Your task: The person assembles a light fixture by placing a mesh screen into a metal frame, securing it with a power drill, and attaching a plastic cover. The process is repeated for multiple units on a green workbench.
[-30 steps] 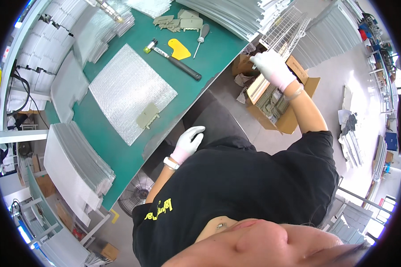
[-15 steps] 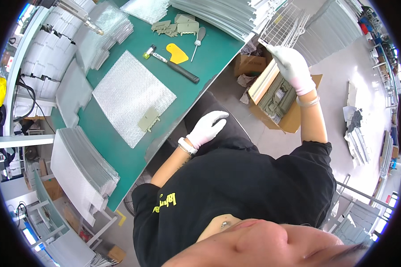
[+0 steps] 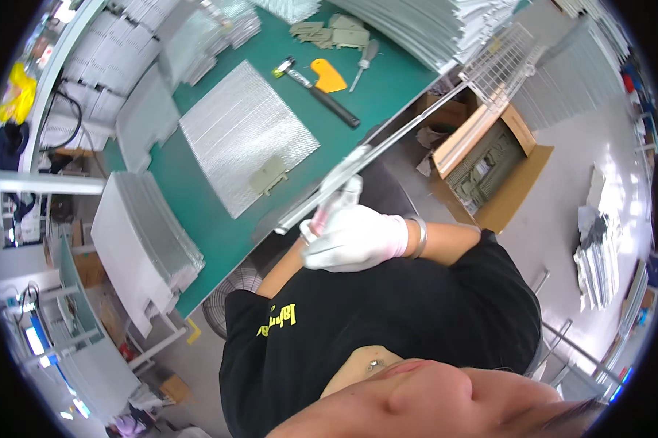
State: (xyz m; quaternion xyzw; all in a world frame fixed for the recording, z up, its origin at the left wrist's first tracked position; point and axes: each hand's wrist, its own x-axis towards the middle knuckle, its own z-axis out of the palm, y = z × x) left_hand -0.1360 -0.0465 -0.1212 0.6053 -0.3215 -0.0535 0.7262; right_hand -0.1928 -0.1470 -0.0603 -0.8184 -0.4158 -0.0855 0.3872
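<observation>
A long, thin white-and-grey strip (image 3: 408,130) slants across in front of me along the table's edge. My left hand (image 3: 341,196), in a white glove, is at the strip with its fingers bent against it, partly hidden. Crossed over its wrist is my right hand (image 3: 357,239), also gloved, with fingers curled; what they grip is hidden. Beyond the strip, a silvery bubble-textured sheet (image 3: 245,131) lies on the green table, with a small olive-grey notched plate (image 3: 269,175) on its near corner.
A hammer (image 3: 333,106), a yellow scraper (image 3: 329,76) and a screwdriver (image 3: 364,66) lie beyond the sheet. Stacked panels (image 3: 150,226) stand at the left. An open carton (image 3: 515,186) of olive-grey parts sits right, below a wire basket (image 3: 500,62).
My right hand has swung from the wire basket across to my left hand. The long strip now lies in front of me. My left hand has risen to it. The view has shifted.
</observation>
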